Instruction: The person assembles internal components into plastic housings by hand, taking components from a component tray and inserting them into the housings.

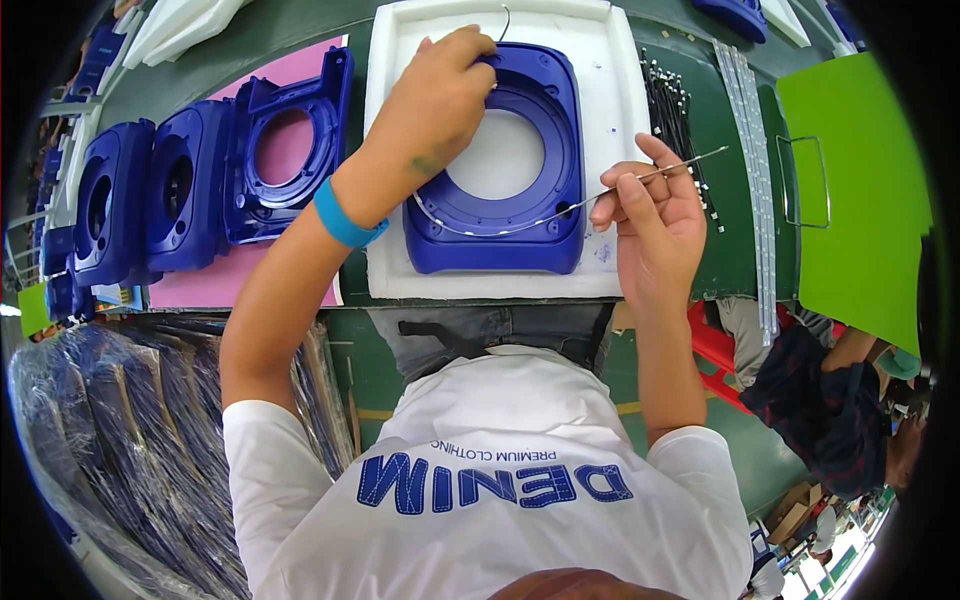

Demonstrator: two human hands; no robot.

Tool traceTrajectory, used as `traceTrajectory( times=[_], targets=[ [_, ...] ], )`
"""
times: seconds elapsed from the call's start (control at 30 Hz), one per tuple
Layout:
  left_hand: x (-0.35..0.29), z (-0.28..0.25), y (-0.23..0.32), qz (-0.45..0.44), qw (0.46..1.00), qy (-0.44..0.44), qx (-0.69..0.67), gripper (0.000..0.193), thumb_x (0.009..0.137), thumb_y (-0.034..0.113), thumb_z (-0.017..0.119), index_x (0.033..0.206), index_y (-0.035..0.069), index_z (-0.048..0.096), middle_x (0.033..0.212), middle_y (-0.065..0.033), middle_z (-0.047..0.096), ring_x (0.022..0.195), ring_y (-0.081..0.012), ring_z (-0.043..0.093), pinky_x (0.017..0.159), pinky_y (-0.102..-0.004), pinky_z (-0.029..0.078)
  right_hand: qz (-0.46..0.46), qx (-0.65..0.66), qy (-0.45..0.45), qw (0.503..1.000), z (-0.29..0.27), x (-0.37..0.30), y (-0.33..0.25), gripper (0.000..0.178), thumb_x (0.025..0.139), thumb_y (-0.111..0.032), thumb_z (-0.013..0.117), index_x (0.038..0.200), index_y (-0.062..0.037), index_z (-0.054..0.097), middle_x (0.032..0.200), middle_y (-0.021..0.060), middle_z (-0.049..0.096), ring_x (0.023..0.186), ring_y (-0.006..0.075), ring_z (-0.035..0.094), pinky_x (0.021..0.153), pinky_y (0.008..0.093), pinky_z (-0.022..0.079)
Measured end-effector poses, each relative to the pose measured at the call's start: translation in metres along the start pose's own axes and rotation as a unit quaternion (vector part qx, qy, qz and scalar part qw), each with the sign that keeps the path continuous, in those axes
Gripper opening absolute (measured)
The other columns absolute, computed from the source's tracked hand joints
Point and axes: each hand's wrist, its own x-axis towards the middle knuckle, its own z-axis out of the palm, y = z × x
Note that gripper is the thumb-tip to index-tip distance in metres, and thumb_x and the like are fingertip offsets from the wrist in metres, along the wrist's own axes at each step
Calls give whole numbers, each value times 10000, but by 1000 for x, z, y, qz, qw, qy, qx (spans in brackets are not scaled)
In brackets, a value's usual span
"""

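Observation:
A blue plastic housing with a large round opening lies on a white foam tray in front of me. A thin light strip with small white dots curves along the lower left of the ring and leaves it toward the right. My left hand is over the housing's upper left rim, fingers curled closed at the strip's far end; a short dark wire rises beside its fingertips. What lies under the palm is hidden. My right hand, palm up, pinches the strip's free end between thumb and fingers, right of the housing.
More blue housings stand on a pink sheet at left. Right of the tray lie a bundle of black wires, pale strips and a green board. Plastic-wrapped stock is at lower left; another person sits at right.

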Motion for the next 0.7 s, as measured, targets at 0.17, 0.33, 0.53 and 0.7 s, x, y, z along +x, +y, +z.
traceTrajectory(
  times=[0.17, 0.33, 0.53, 0.7],
  targets=[
    [1, -11, -4, -104, 980, -14, -171, 56, 795, -56, 700, 836, -19, 708, 1184, -176, 708, 1054, -411, 688, 888, -451, 574, -10, -13, -5, 1000, 5, 15, -3, 495, 1051, -35, 677, 1485, 80, 466, 1086, 187, 745, 814, 216, 739, 718, 326, 590],
    [-6, -7, -9, -76, 987, -15, -140, 77, 834, -71, 695, 853, -1, 722, 1211, -157, 710, 1006, -378, 706, 886, -444, 585, -11, -17, -5, 1000, 3, 24, 0, 485, 1054, -34, 672, 1479, 80, 470, 1080, 180, 743, 808, 211, 731, 713, 326, 581],
    [-5, -9, -8, -151, 968, 9, -198, 53, 891, -11, 742, 928, 13, 772, 1225, -118, 734, 1055, -339, 729, 930, -420, 597, -8, -29, 14, 999, 4, 25, 1, 442, 1057, -31, 664, 1465, 62, 519, 1069, 153, 740, 777, 179, 692, 694, 311, 556],
    [-10, -2, -7, -79, 990, 45, -106, 109, 895, 20, 766, 997, 19, 805, 1199, -117, 751, 1102, -330, 731, 936, -395, 605, -8, -41, 14, 999, 2, 29, -2, 440, 1055, -25, 662, 1463, 61, 522, 1073, 158, 740, 777, 186, 692, 695, 314, 557]
  ],
)
